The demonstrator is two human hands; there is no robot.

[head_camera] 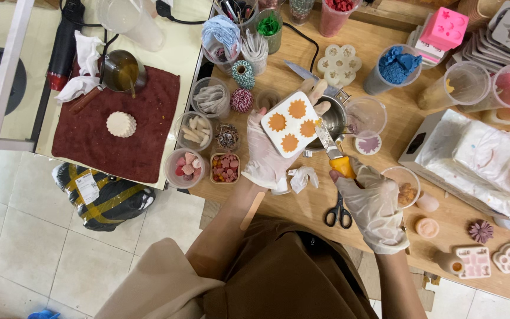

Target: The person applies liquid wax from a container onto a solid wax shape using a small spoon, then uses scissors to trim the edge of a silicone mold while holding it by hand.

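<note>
Wooden worktable point(302, 201), crowded with craft supplies, is seen from above over a tiled floor. A white square mould point(291, 124) with four orange flower-shaped fillings is gripped by the gloved left hand point(267, 155) and tilted over a small metal pot point(333, 118), presumably so scrapings drop into it. The gloved right hand point(373, 204) is closed on the yellow handle of a scraper knife point(330, 149), its blade laid against the mould's edge at 4 o'clock. Black scissors point(339, 214) lie at 6 o'clock of the pot (untouched). A clear plastic cup point(366, 115) stands just beside the pot at 3 o'clock.
</note>
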